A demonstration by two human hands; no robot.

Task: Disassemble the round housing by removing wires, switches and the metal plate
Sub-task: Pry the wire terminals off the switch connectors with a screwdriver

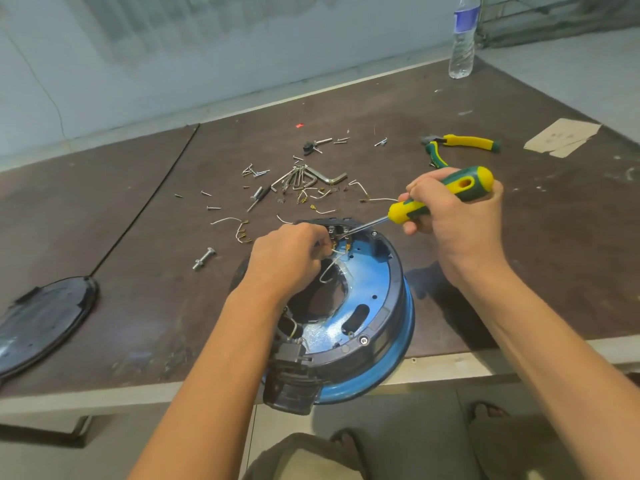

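Overhanging the tabletop's (138, 237) near edge, the round housing (388, 306) has bare surface to its right, loose screws (256, 173) and hex keys (311, 178) beyond. Left hand (284, 258) fingers curl tight, pinching a white wire (329, 271) at the far rim. Right hand (460, 216), raised, grips the screwdriver (440, 199), tip at the switches (336, 231)

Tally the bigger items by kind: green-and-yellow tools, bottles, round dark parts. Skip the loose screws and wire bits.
Green-and-yellow tools: 2, the screwdriver and pliers
Bottles: 1, the plastic bottle
Round dark parts: 2, the housing and cover
Total: 5
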